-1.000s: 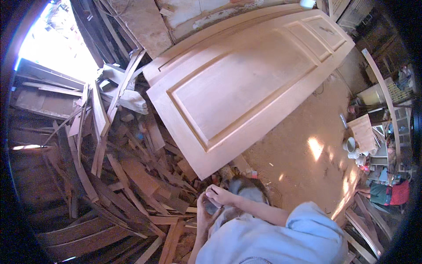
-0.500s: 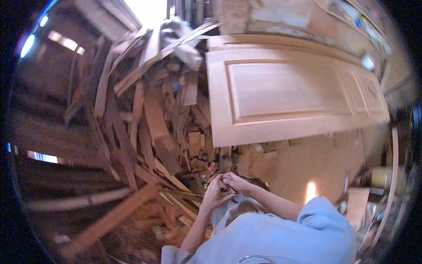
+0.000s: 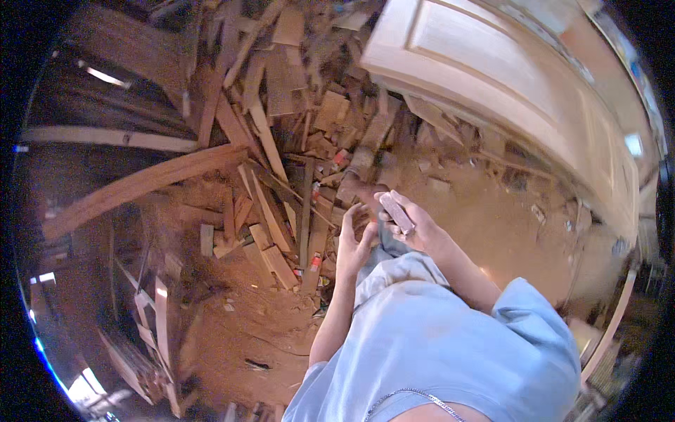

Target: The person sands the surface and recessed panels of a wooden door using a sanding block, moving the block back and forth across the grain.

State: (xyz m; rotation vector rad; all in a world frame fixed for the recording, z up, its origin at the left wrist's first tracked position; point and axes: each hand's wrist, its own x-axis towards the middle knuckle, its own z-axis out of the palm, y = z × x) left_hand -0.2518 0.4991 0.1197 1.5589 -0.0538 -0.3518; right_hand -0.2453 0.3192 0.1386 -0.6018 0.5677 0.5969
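In front of my body, my right hand (image 3: 416, 228) is closed on a small oblong pinkish-brown block (image 3: 398, 213), which looks like a sanding block. Just to its left, my left hand (image 3: 354, 238) is curled loosely with thumb and fingers apart, and I see nothing in it. Beyond both hands, at the upper right, stands a large pale wooden door (image 3: 485, 60) with recessed panels, lying on its long side. Neither hand touches it.
Offcuts and boards (image 3: 281, 91) lie heaped ahead and to the left. A long reddish-brown plank (image 3: 140, 181) reaches out on the left. Sawdust and scraps cover the brown floor (image 3: 485, 211). Several red-labelled items (image 3: 316, 261) lie among the wood.
My hands were close together with fingers touching; now they are apart, and the block shows in my right hand. The view has tilted down and turned, so the door appears higher and further right.
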